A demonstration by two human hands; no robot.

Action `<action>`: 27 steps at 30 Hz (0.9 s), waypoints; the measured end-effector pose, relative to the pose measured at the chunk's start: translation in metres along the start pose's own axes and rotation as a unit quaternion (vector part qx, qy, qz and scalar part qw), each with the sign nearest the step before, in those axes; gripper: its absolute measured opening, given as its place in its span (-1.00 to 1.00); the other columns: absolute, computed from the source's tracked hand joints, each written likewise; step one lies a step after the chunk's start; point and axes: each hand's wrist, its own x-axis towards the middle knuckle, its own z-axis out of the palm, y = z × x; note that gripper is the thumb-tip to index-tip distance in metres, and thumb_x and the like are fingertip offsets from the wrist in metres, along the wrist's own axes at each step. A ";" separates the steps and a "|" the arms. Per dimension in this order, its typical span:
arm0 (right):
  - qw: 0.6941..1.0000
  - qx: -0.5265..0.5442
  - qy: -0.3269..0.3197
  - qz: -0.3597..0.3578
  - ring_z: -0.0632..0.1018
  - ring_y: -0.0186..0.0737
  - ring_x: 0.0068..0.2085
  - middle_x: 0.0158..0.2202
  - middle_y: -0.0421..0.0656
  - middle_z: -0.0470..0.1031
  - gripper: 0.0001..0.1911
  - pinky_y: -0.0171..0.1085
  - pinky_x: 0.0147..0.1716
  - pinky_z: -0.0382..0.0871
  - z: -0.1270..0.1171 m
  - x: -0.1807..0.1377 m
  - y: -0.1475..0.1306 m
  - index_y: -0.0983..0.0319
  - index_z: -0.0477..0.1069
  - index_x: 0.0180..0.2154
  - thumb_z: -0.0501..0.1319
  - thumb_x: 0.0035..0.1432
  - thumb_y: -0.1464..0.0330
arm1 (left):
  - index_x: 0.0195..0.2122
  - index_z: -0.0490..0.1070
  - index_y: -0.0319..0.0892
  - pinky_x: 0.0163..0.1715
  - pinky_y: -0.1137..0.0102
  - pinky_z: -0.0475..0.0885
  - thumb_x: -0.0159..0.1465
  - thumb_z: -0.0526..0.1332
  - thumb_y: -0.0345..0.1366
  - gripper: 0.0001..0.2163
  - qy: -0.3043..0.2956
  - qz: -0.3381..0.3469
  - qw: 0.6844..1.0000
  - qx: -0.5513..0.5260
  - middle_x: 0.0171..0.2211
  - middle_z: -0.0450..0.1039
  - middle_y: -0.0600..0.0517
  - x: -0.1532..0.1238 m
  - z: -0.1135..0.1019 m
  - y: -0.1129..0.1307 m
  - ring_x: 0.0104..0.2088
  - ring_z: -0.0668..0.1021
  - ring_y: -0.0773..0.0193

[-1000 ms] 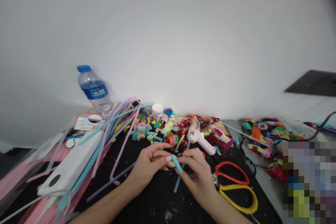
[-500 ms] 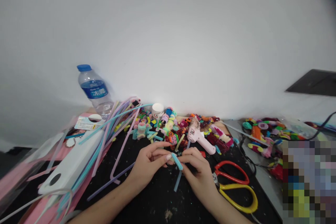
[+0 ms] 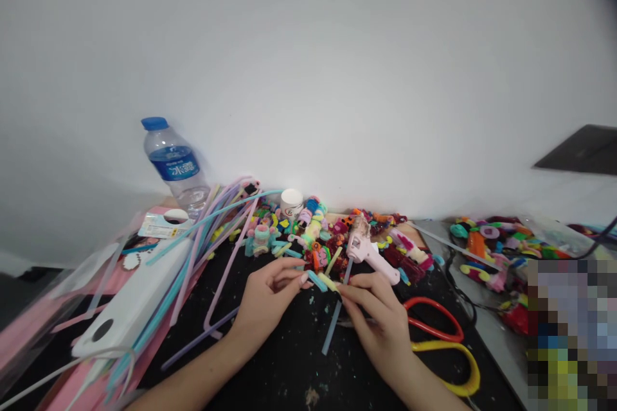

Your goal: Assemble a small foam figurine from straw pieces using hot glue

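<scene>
My left hand (image 3: 270, 298) pinches a short light-blue pipe cleaner piece (image 3: 317, 281) between thumb and fingers. At my right hand's (image 3: 376, 318) fingertips is a short pale-yellow pipe cleaner piece (image 3: 328, 282), its near end between thumb and index finger. The two pieces lie side by side and look to be touching. Just beyond the right fingers rests a pink glue gun (image 3: 371, 257), with a translucent glue stick (image 3: 332, 327) running from it toward me. Scissors with red and yellow handles (image 3: 465, 366) lie beside my right wrist, their blades hidden by it.
Several colourful pipe cleaner figures (image 3: 263, 239) crowd the back of the black work surface (image 3: 289, 366). Long pastel pipe cleaners (image 3: 226, 263), a white power strip (image 3: 135, 295) and a water bottle (image 3: 173, 164) are at left. A white jar (image 3: 292, 203) stands near the wall.
My hands have moved slightly apart, the right one shifting right. The yellow piece now shows beside the blue one, which has tilted flatter and moved a little left.
</scene>
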 end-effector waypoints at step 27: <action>0.995 -0.054 -0.072 -0.032 0.45 -0.16 -0.22 -0.22 -0.06 0.45 -0.72 -0.15 -0.27 0.33 -0.002 0.001 -0.005 0.21 0.39 -0.07 0.14 0.16 0.48 | -0.27 0.43 -0.22 -0.31 0.39 0.48 0.08 0.31 -0.31 -0.80 -0.025 -0.001 1.000 -0.010 -0.46 0.60 -0.03 -0.002 0.002 -0.006 -0.36 0.62 0.17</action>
